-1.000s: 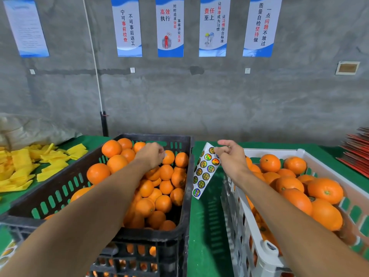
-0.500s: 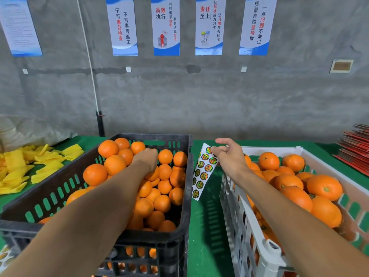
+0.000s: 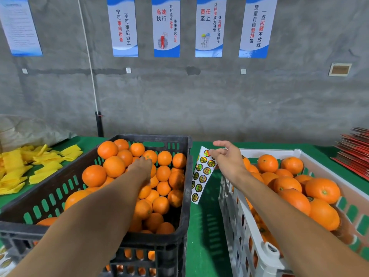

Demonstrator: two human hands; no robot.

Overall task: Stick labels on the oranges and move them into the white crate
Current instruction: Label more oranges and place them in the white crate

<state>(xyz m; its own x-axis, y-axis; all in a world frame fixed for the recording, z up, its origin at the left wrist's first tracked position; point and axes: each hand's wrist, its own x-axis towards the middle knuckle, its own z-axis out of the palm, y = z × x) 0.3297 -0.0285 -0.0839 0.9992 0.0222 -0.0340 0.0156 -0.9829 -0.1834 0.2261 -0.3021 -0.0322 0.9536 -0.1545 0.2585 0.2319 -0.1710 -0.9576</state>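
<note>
1. Grey concrete wall is carrying blue-and-white posters [image 3: 208,27]; green surface [image 3: 203,236] is bearing both crates.
2. Black crate [image 3: 185,196] is holding many oranges [image 3: 113,166], seemingly unlabelled; much work is remaining.
3. White crate [image 3: 245,236] is filling with oranges [image 3: 322,189]; one is showing a sticker.
4. Left hand [image 3: 140,167] is reaching onto the black-crate pile; cannot tell whether it is gripping anything.
5. Right hand [image 3: 227,158] is pinching the label sheet [image 3: 201,174], hanging between the crates.
</note>
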